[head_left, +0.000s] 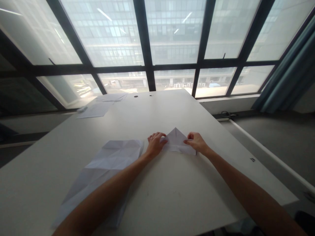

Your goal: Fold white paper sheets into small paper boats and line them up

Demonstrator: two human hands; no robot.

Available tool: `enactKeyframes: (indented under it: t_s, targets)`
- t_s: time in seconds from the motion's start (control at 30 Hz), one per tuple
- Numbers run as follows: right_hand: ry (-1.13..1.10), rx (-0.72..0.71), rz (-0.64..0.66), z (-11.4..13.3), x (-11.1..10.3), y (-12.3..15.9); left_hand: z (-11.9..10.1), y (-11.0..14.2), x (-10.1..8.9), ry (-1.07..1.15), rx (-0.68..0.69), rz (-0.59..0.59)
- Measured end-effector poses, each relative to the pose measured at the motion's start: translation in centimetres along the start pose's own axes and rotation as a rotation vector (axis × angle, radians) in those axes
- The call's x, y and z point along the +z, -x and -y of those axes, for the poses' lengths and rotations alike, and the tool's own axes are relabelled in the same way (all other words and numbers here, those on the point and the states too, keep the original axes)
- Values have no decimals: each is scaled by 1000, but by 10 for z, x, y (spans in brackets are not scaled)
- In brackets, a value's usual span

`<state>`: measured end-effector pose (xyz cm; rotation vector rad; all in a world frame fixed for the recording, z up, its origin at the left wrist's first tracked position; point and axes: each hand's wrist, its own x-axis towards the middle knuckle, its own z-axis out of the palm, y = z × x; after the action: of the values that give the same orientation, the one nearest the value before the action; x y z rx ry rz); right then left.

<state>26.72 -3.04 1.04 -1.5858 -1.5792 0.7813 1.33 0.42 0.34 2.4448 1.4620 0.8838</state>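
A white sheet of paper folded to a point lies on the white table in front of me, its tip facing the window. My left hand pinches its left edge with curled fingers. My right hand pinches its right edge, fingers pressed together on the paper. Both forearms reach in from the bottom of the view.
A creased, unfolded white sheet lies to the left under my left forearm. More loose sheets sit at the table's far left corner. Large windows stand behind the table, a blue curtain hangs at right, and the floor drops off on the right.
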Motion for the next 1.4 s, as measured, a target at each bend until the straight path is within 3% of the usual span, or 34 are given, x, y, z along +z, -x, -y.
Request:
enactKeyframes:
  t_s: [0.1,0.23,0.43,0.67,0.87,1.07,1.13,1.2,1.3,1.4]
  targets:
    - [-63,-157,-40,7,-5,2,-3,-3,-5,93,-20,-74]
    - [125,-367,-222,25,-10,13,-11,-2,-17,114,55,-222]
    - [452,-475,-189,29,-11,20,-19,2,-26,35,137,-217]
    - [495,-356,-78,14,-9,8,-10,0,-12,-13,88,45]
    - [443,-164,-88,-2,-11,1,-4,-2,-4,2,17,48]
    - [558,-129,-143,-11,-7,-2,-2,-1,-9,-149,-12,40]
    - [585,-141,-162,-10,-6,-2,-4,-1,-11,-190,33,18]
    - [630,-156,-188,-7,-5,-1,-9,0,-11,-155,160,33]
    - [703,-177,-220,0,-4,3,-15,3,-6,-61,363,166]
    - [744,-195,-224,10,0,9,-17,7,0,-43,418,337]
